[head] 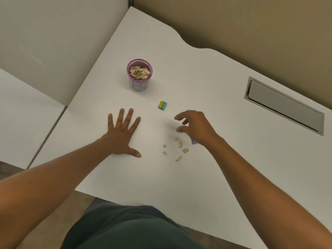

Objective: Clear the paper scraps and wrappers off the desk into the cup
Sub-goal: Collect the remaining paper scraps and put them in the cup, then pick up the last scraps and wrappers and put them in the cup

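Observation:
A purple-rimmed cup (139, 83) stands on the white desk (206, 83), nearly full of beige paper scraps. A small yellow-and-blue wrapper (162, 105) lies in front of it. Several beige scraps (180, 144) are scattered nearer me. A blue wrapper (193, 142) peeks out from under my right wrist. My left hand (122, 133) lies flat on the desk, fingers spread, holding nothing. Just above the scraps hovers my right hand (194, 125), its fingers curled and apart, with nothing in it.
A grey metal cable hatch (285, 106) is set into the desk at the right. Beige partition walls rise behind and to the left. A seam separates this desk from another white surface (21, 126) on the left.

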